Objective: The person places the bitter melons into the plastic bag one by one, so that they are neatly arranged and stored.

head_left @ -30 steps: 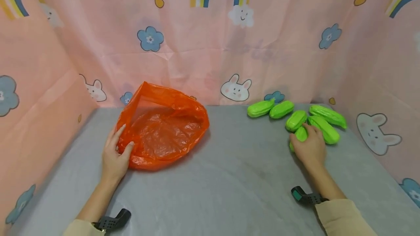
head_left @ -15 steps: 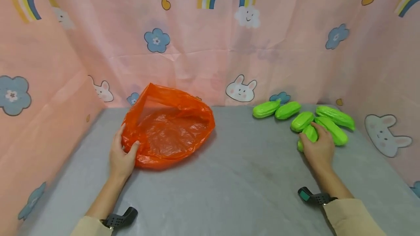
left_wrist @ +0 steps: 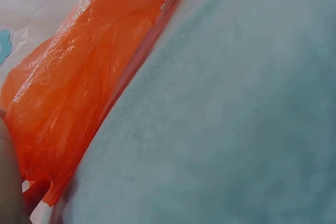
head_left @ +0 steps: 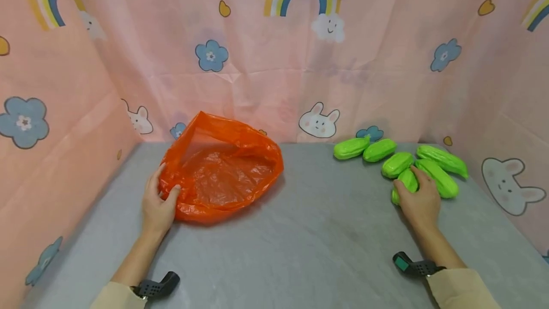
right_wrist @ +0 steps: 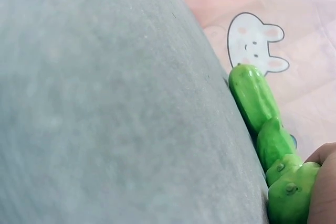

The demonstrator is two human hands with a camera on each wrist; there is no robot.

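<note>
An orange plastic bag (head_left: 242, 131) lies on the left of the table with its wide mouth facing the head camera. My left hand (head_left: 157, 208) holds its left side, thumb at the front and fingers along the outer edge. The left wrist view shows the bag's creased outer wall (left_wrist: 84, 87) beside part of the hand. On the right, my right hand (head_left: 422, 205) grips a green cucumber (head_left: 407, 181), thumb on one side and fingers on the other. That cucumber's near end (right_wrist: 291, 198) shows in the right wrist view; the palm hides some of it.
Several more cucumbers lie around the right hand: one (head_left: 396, 164) just beyond it, one (head_left: 442, 180) on its right, another (head_left: 351, 148) farther back. A pink patterned curtain (head_left: 266, 89) closes off the back and sides of the grey table (head_left: 291, 252).
The head view has shifted slightly, so the whole scene sits farther right and a little lower. Both hands keep their places, the left at the bag and the right on the cucumber.
</note>
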